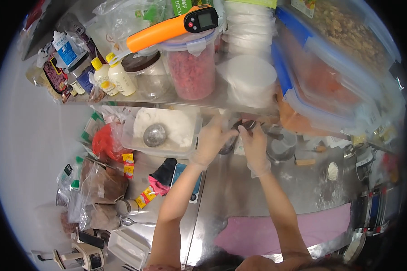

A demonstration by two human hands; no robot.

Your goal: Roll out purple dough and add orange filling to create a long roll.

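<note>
Both my hands wear thin clear gloves and reach to the far side of the steel counter, just below the shelf edge. My right hand [254,142] is closed on a small dark brown object [246,125], perhaps a lid; its kind is not clear. My left hand [212,137] is beside it, thumb towards the dark object; its other fingers are blurred, so their grip does not show. Left of it, a clear tub [194,140] holds white powder with a round metal bowl [155,135] in it. Right of my right hand is a translucent round container [282,145].
Above, a steel shelf [203,105] holds a jar of red pieces [192,72], an orange handheld thermometer [172,29] and blue-edged boxes [321,67]. A pink mat [285,230] lies near me. A dough piece [333,171] sits at right, a phone [185,180] and brown bags [104,183] at left.
</note>
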